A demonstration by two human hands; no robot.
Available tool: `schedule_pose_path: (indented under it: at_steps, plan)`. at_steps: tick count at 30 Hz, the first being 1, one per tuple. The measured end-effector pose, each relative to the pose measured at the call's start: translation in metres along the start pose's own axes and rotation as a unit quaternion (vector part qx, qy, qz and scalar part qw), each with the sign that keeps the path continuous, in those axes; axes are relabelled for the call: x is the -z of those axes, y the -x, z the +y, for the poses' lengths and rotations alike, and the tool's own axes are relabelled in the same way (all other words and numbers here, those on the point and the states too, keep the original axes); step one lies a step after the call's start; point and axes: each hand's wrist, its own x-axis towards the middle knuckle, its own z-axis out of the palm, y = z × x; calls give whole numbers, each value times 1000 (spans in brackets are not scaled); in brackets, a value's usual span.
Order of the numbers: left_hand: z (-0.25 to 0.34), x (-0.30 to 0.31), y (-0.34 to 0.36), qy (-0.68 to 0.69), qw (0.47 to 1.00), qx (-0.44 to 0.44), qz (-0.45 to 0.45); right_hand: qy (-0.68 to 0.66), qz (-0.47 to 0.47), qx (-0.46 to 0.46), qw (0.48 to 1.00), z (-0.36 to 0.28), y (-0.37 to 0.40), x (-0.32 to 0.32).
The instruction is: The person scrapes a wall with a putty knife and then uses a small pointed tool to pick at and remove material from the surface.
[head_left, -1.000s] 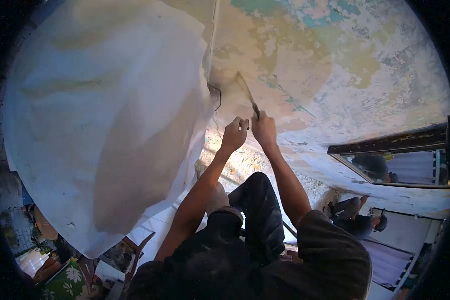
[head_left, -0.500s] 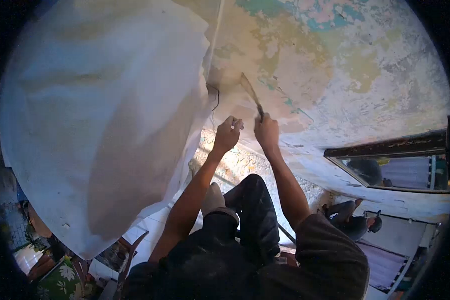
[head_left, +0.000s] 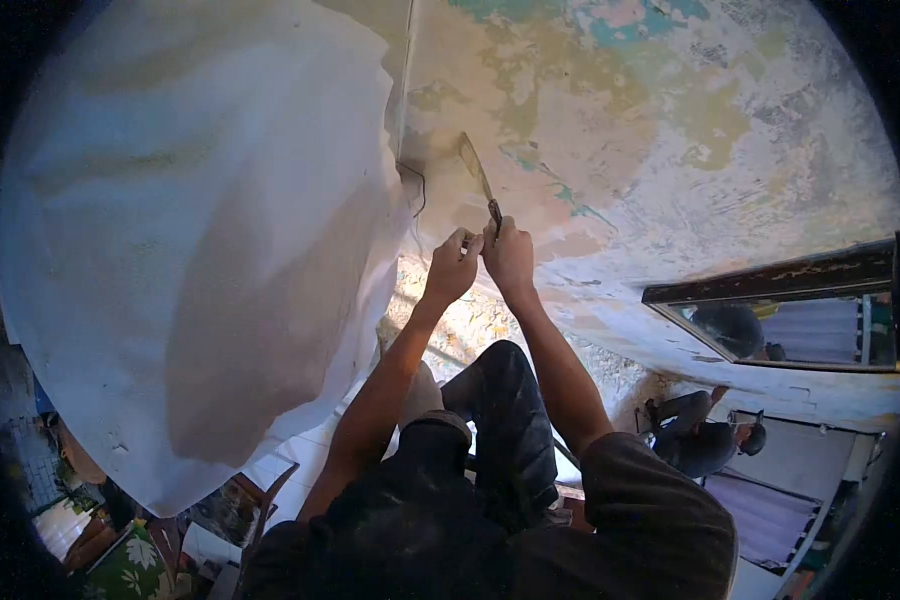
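My right hand is closed round the dark handle of a long-bladed knife. Its blade points up and slightly left, over the patchy wall with flaking cream, yellow and turquoise paint. Close beside it, my left hand has its fingers curled together in a pinch, the fingertips right by the knife's handle end. I cannot tell what the left fingers hold. A dark wire sticks out of the wall to the left of the blade.
A large white sheet hangs along the left. On the right are a dark-framed opening and another person lower down. A patterned green cloth and clutter lie at bottom left. My raised knee is below my hands.
My right hand has moved left with the knife, bringing it next to my left hand. The view has shifted slightly.
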Motion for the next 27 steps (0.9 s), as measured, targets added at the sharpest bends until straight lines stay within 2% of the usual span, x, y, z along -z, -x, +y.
schedule_pose_path:
  at_steps: [2, 4, 6, 7, 11, 13, 14, 16, 17, 19, 20, 22, 23, 24, 26, 27]
  plan:
    - [12, 6, 6, 20, 1000, -11, 0, 6, -3, -8, 1000, 6, 6, 9]
    - [18, 10, 6, 64, 997, 49, -10, -11, -14, -13, 1000, 6, 0, 12]
    - [15, 9, 5, 64, 997, 53, -10, 3, 8, -2, 1000, 12, 4, 4]
    - [11, 8, 0, 49, 998, 38, -10, 2, 4, -21, 1000, 10, 6, 0]
    - [7, -4, 0, 44, 999, -2, -7, -43, 20, 15, 999, 15, 13, 0]
    - [7, -4, -1, 38, 999, -25, 1, -26, -44, 12, 999, 21, 5, 14]
    - [7, -3, -5, 38, 999, -28, 5, -27, -43, 17, 999, 25, -1, 16]
    - [3, -3, -9, 11, 1000, 17, -2, -48, -24, 102, 993, 28, -6, 20]
    - [-2, -5, -17, 12, 1000, 19, 1, -51, -49, 119, 990, 29, -7, 22]
    - [-12, -13, -41, -208, 968, -138, -17, -57, -48, 135, 988, 28, -10, 13]
    - [-10, -17, -53, -208, 968, -138, -18, -63, -45, 152, 985, 28, -12, 9]
    - [20, -19, -71, -195, 977, 77, -27, -61, -71, 120, 988, 23, -12, 3]
    - [36, -17, -72, -233, 969, 76, -17, -58, -99, 86, 990, 21, -13, 1]
    - [31, -18, -78, -230, 970, 74, -14, -55, -98, 90, 990, 19, -17, 0]
    - [14, -25, -92, -295, 955, -14, -17, -18, -125, 62, 990, 18, -24, 0]
    - [20, -25, -93, -293, 956, -15, -15, -16, -124, 64, 990, 24, -27, -5]
